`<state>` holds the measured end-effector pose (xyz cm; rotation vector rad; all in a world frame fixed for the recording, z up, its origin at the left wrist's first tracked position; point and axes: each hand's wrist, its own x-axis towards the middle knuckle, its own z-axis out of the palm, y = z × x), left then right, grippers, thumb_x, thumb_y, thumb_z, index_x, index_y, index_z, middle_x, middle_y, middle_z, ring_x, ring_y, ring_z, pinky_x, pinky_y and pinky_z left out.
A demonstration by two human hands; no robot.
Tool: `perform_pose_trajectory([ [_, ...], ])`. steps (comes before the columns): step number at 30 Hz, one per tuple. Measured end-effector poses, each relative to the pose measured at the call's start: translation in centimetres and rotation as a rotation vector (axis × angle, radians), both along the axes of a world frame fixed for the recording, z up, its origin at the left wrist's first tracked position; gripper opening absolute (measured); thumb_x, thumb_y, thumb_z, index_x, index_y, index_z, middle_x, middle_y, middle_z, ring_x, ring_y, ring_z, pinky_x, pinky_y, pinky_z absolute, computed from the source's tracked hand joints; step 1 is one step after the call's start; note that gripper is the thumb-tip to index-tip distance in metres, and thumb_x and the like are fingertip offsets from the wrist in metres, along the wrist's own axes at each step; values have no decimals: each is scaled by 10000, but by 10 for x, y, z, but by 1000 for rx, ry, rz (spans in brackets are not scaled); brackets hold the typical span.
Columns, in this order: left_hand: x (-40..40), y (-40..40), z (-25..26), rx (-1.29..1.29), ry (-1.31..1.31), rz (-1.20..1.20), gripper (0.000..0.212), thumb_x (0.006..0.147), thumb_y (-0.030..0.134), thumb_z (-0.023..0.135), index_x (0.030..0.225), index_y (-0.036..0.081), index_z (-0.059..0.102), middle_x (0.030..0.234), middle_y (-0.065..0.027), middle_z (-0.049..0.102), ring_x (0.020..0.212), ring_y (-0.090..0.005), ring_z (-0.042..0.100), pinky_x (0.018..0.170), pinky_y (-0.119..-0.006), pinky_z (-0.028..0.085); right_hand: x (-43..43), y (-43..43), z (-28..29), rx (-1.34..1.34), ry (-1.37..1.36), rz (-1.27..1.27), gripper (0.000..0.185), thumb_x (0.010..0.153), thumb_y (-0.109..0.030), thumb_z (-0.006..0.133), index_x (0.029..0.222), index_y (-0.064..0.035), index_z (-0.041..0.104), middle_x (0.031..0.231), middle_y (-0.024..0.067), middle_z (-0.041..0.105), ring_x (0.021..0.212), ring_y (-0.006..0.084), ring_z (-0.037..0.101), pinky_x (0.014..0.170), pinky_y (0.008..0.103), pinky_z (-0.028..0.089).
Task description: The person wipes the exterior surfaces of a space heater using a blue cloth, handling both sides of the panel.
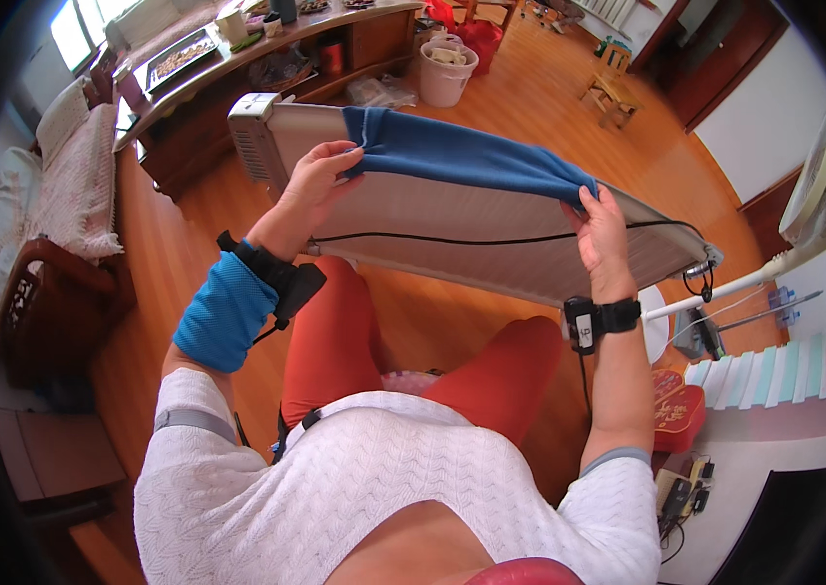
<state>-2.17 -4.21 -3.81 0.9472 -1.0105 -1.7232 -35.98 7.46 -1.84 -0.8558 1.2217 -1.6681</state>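
A blue cloth (464, 150) lies over the top edge of a pale panel heater (420, 208) in front of my knees. My left hand (321, 175) pinches the cloth's left end between thumb and fingers. At its right end, my right hand (600, 223) grips the lower corner. Between the two hands the fabric is stretched lengthwise, with folds running along it. A black cord (456, 240) crosses the near face of the heater below the cloth. The heater's far side and the part of the cloth behind it are hidden.
To my right stands a fan (811, 183) on a white pole. A low wooden table (310, 36) holding a tray (182, 58) is beyond the heater on the left. Farther back are a white bucket (447, 77) and a small wooden chair (610, 88).
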Motion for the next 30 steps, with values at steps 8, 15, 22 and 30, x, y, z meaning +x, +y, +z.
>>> perform_pose_trajectory([
  [8,4,4,-5,329,128,-125,165,756,86,673,876,81,561,822,-18,515,631,-102,435,583,-216,398,11,13,-4,153,-414,6,134,870,-90,501,1002,-65,501,1001,79,550,901,233,545,867,487,427],
  [15,8,27,47,76,146,23,115,834,148,569,926,85,542,802,7,548,701,-109,517,698,-208,395,8,25,35,-60,-215,-49,120,866,-78,495,984,-54,495,930,86,595,852,209,593,831,372,473],
  [22,-37,37,78,-179,-31,-293,265,861,158,533,1072,1,500,943,-39,567,823,-143,570,741,-254,476,69,29,45,32,-120,254,161,861,-121,524,1004,-47,527,923,41,595,836,131,582,773,282,470],
  [30,-77,61,80,-242,85,-499,331,886,148,491,1165,-27,450,990,-93,574,924,-144,552,807,-252,450,102,22,52,82,-14,285,165,841,-159,575,951,-36,573,846,24,613,720,95,595,656,240,505],
])
